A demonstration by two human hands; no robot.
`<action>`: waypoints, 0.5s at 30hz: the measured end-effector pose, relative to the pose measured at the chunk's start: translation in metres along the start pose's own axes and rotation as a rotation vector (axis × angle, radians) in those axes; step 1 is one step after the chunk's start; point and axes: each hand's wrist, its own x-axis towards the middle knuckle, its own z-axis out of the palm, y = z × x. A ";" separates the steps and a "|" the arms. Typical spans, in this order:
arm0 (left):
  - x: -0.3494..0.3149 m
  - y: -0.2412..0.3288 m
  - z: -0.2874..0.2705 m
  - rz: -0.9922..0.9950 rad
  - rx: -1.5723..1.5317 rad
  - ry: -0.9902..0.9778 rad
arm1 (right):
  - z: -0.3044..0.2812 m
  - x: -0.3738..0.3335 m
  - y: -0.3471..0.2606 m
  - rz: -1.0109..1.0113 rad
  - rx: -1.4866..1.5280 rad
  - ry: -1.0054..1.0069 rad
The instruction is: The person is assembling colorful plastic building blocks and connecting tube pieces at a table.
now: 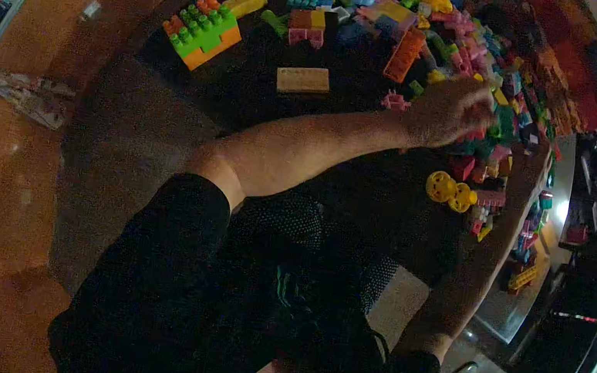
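A dark counter (356,71) bears interlocking toy bricks (405,53) heaped beside the left grip (451,113) and right grip (540,153), probably for easy reach; whether either clasps anything is unclear.

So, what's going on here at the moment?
A person is reaching into a pile of colourful toy blocks on a dark surface. The left hand is over the near part of the pile, and the right hand is at its right side; whether either grips a block is too dim to tell. Off to the left sits a green and orange stack of blocks, with a tan block lying apart from the pile.
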 end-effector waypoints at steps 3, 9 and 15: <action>0.000 0.009 -0.002 0.215 0.237 -0.166 | -0.004 0.006 -0.016 0.291 0.409 -0.069; -0.010 0.006 0.003 0.365 0.303 -0.453 | 0.001 0.059 -0.055 -0.063 0.376 -0.278; -0.022 0.014 -0.001 0.281 0.471 -0.567 | 0.070 0.179 -0.133 -0.153 0.648 -0.572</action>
